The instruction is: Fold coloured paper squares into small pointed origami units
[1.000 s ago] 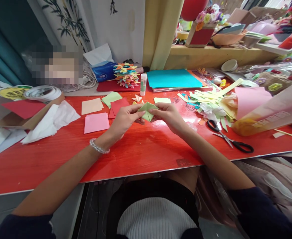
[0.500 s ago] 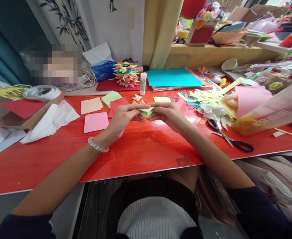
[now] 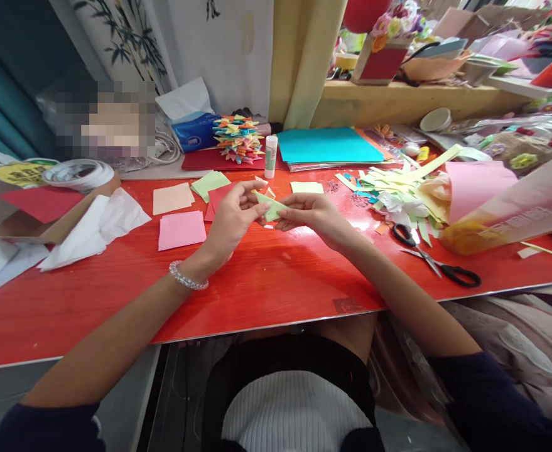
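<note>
Between my two hands, just above the red table point(image 3: 257, 282), is a small light-green folded paper point(image 3: 269, 207) shaped like a triangle. My left hand point(image 3: 233, 216) pinches its left end with thumb and fingers. At the other end, my right hand point(image 3: 311, 213) grips the right corner the same way. Behind my fingers lie small folded paper pieces point(image 3: 269, 193), partly hidden. Stacks of pink paper squares point(image 3: 182, 231), peach squares point(image 3: 172, 198), green squares point(image 3: 208, 184) and red squares point(image 3: 215, 199) rest to the left of my hands.
A glue stick point(image 3: 270, 157) stands behind my hands beside a multicoloured paper model point(image 3: 238, 139). Black-handled scissors point(image 3: 438, 257) lie at right, near paper strips point(image 3: 402, 185) and a leaning tall pale container point(image 3: 515, 207). At left is a cardboard box point(image 3: 68, 220). A person's blurred face shows behind.
The green paper has turned from a flattened, opened-out fold into a visible triangle tilted toward me. My left fingers have lifted and regripped; my right hand has shifted slightly.
</note>
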Action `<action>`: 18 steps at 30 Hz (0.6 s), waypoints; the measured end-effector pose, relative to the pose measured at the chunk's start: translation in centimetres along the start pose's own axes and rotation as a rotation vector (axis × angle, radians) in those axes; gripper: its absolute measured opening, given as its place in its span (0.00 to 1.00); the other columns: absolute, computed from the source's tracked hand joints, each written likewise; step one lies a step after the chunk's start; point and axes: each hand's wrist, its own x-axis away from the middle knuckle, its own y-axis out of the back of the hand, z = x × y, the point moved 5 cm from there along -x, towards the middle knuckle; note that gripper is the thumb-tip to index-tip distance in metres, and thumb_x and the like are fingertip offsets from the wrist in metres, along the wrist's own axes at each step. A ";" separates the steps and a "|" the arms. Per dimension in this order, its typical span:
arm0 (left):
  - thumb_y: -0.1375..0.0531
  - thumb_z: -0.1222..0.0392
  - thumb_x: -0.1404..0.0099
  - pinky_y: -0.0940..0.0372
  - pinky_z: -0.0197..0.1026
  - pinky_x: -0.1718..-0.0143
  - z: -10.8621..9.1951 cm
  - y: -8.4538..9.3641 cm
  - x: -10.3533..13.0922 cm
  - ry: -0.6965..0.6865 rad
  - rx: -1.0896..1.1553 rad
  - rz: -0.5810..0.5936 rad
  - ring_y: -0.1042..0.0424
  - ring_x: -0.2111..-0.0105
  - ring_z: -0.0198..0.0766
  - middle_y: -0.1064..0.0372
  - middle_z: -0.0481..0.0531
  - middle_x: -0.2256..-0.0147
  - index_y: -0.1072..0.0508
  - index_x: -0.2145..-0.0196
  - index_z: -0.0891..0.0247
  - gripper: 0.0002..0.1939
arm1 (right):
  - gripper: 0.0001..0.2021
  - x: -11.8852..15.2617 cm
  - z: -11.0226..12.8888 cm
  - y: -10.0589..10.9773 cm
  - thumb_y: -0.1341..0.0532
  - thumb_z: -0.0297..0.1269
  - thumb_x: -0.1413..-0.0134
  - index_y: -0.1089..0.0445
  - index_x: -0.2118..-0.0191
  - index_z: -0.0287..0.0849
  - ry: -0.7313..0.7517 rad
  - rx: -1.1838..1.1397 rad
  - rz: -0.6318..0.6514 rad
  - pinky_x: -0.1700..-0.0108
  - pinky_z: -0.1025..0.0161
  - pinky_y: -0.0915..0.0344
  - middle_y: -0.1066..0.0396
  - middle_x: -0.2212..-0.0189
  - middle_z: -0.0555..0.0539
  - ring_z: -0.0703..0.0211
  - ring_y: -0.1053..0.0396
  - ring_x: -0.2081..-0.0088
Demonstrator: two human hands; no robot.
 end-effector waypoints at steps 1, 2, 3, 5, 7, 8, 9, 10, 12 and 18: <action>0.40 0.68 0.41 0.33 0.34 0.72 0.0 0.2 -0.1 -0.015 -0.012 -0.020 0.33 0.75 0.29 0.35 0.46 0.73 0.31 0.56 0.64 0.14 | 0.08 0.1 -0.1 -0.2 0.33 0.36 0.52 0.28 0.67 0.37 -0.041 0.026 0.022 0.62 0.61 0.27 0.25 0.73 0.46 0.61 0.26 0.70; 0.41 0.68 0.40 0.34 0.34 0.72 0.0 0.3 -0.1 -0.029 -0.029 -0.029 0.34 0.75 0.29 0.35 0.46 0.72 0.32 0.56 0.63 0.13 | 0.07 0.1 -0.3 -0.4 0.33 0.36 0.52 0.29 0.70 0.37 -0.076 0.046 0.040 0.63 0.61 0.28 0.25 0.73 0.46 0.60 0.26 0.71; 0.41 0.67 0.39 0.35 0.34 0.72 0.1 0.3 -0.2 -0.037 -0.053 -0.028 0.35 0.74 0.29 0.35 0.47 0.71 0.32 0.56 0.63 0.13 | 0.08 0.2 -0.3 -0.6 0.33 0.36 0.52 0.29 0.71 0.37 -0.097 0.055 0.047 0.64 0.61 0.28 0.25 0.73 0.46 0.60 0.26 0.71; 0.42 0.64 0.37 0.36 0.34 0.71 0.4 0.3 -0.2 -0.048 -0.130 -0.011 0.35 0.73 0.30 0.35 0.47 0.70 0.32 0.54 0.63 0.13 | 0.08 0.2 -0.3 -0.7 0.34 0.37 0.50 0.30 0.70 0.37 -0.091 0.042 0.024 0.63 0.60 0.28 0.25 0.72 0.45 0.60 0.26 0.71; 0.44 0.62 0.35 0.36 0.35 0.70 0.6 0.2 -0.1 -0.062 -0.228 0.011 0.35 0.71 0.31 0.35 0.48 0.69 0.34 0.50 0.62 0.16 | 0.08 0.2 -0.2 -0.8 0.35 0.38 0.49 0.31 0.68 0.38 -0.058 0.026 -0.009 0.63 0.60 0.28 0.25 0.71 0.45 0.61 0.26 0.70; 0.45 0.61 0.35 0.36 0.36 0.69 0.7 0.1 0.0 -0.077 -0.279 0.025 0.35 0.70 0.32 0.35 0.49 0.69 0.35 0.48 0.62 0.17 | 0.09 0.2 -0.2 -0.9 0.36 0.38 0.49 0.31 0.68 0.38 -0.048 0.029 -0.016 0.63 0.61 0.28 0.25 0.71 0.45 0.61 0.26 0.69; 0.46 0.62 0.34 0.37 0.36 0.69 0.6 -0.1 0.1 -0.100 -0.334 0.042 0.35 0.69 0.33 0.35 0.49 0.68 0.35 0.47 0.62 0.17 | 0.09 0.2 -0.3 -1.1 0.35 0.39 0.49 0.32 0.68 0.38 -0.046 0.041 -0.010 0.64 0.61 0.29 0.25 0.71 0.46 0.61 0.26 0.69; 0.47 0.62 0.33 0.37 0.37 0.68 0.5 -0.2 0.3 -0.132 -0.393 0.061 0.35 0.69 0.33 0.35 0.50 0.68 0.35 0.47 0.62 0.17 | 0.09 0.2 -0.4 -1.3 0.35 0.39 0.50 0.32 0.68 0.38 -0.052 0.059 0.012 0.64 0.62 0.29 0.26 0.72 0.47 0.61 0.26 0.69; 0.49 0.64 0.32 0.37 0.39 0.66 0.0 -0.6 0.6 -0.213 -0.504 0.106 0.35 0.68 0.34 0.36 0.51 0.67 0.31 0.49 0.62 0.16 | 0.10 0.3 -0.5 -1.8 0.34 0.40 0.51 0.32 0.68 0.39 -0.066 0.093 0.073 0.65 0.63 0.29 0.27 0.72 0.48 0.62 0.27 0.69; 0.47 0.62 0.33 0.37 0.38 0.66 -0.7 -0.6 0.6 -0.177 -0.462 0.133 0.34 0.69 0.33 0.33 0.50 0.68 0.28 0.57 0.62 0.10 | 0.13 0.4 -0.2 -1.7 0.39 0.43 0.45 0.32 0.72 0.39 0.009 0.119 0.017 0.69 0.64 0.31 0.29 0.77 0.49 0.65 0.30 0.75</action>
